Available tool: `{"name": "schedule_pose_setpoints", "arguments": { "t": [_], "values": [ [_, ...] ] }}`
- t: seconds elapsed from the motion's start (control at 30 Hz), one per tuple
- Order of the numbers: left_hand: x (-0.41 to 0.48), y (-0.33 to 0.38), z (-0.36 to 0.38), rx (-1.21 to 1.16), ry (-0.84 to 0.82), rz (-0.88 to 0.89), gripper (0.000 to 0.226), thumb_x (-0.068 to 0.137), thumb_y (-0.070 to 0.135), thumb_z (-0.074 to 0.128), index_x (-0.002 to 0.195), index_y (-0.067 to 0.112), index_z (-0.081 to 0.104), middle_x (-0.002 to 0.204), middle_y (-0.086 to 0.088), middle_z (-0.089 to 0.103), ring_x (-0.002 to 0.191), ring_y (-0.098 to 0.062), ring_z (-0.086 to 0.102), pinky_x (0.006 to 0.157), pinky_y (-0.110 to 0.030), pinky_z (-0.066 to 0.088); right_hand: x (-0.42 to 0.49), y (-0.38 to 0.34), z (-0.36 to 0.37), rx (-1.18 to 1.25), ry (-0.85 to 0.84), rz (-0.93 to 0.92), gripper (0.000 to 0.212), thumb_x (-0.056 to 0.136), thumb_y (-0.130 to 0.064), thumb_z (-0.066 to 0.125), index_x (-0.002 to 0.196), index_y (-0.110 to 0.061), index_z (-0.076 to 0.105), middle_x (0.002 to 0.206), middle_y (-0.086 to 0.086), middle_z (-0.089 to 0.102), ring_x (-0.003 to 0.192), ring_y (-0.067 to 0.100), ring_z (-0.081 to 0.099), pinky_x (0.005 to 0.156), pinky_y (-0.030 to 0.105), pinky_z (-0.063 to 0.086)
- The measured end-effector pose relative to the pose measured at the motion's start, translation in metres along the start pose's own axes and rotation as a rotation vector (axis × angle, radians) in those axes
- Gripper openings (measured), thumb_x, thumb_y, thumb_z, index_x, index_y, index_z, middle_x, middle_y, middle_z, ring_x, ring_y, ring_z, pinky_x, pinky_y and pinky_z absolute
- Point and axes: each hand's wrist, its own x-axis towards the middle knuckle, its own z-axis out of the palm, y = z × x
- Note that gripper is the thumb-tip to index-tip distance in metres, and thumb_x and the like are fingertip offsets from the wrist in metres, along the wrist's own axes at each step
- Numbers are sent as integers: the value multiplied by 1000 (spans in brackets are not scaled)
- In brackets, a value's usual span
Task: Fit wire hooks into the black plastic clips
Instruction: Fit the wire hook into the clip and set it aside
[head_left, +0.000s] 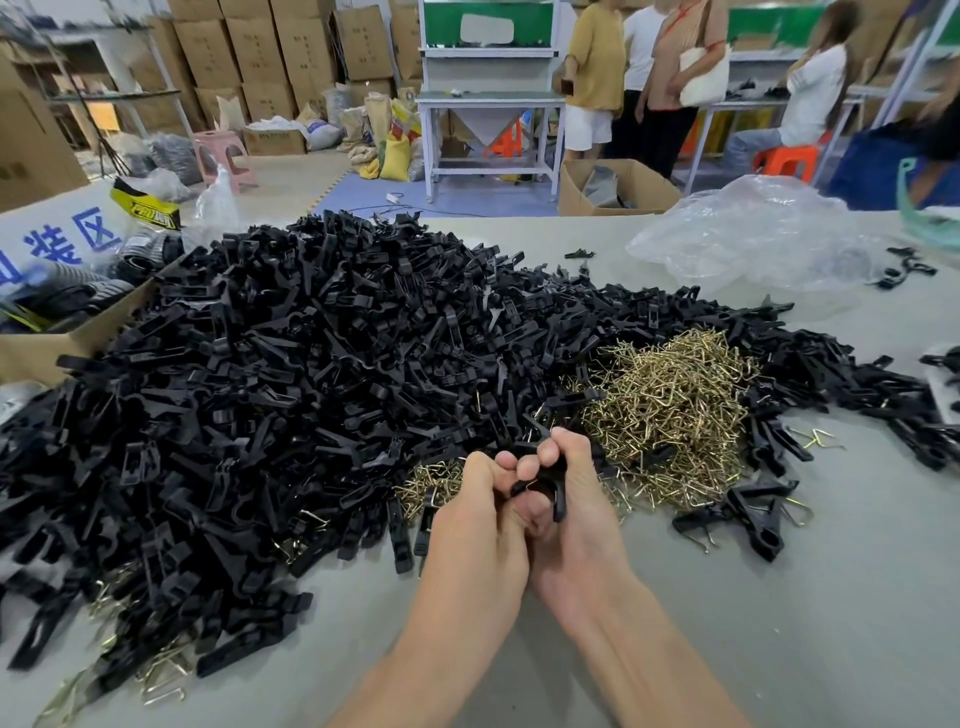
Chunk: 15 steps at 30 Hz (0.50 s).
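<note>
A bare left forearm (441, 623) and a bare right forearm (649, 654) show from about six o'clock, uncovered to the frame's edge. The left hand (480, 501) and right hand (582, 499) are bare too. The fingernails (525, 467) look short, though the view is soft.

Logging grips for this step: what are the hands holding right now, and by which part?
One black plastic clip, gripped about its middle by the left hand and right hand together; one end pokes out below.
</note>
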Motion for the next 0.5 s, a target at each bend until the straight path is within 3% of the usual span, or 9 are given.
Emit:
{"name": "schedule_pose_setpoints", "arguments": {
  "t": [0.17,0.3,0.5],
  "values": [
    [-4,0,-2,-36,20,-7,29,97,4,58,85,29,48,82,22,69,70,3,64,60,-4,41,-2,1,-1,-90,-33,7,40,91,-42,63,55,-26,60,64,0,68,72,13,73,73,27,47],
    [-5,-1,-4,-65,24,-16,23,98,4,57,94,26,54,84,20,69,71,0,65,62,-5,42,-2,4,-1,-217,-56,-32,37,90,-41,59,57,-26,59,69,-1,70,77,11,73,60,24,41],
    [-4,-5,-8,-64,-11,-52,22,98,7,58,98,29,55,85,21,70,76,-3,67,65,-7,43,-2,4,0,-362,-72,-57,34,88,-38,57,56,-26,55,73,0,71,69,13,58,57,23,41]
  ]
}}
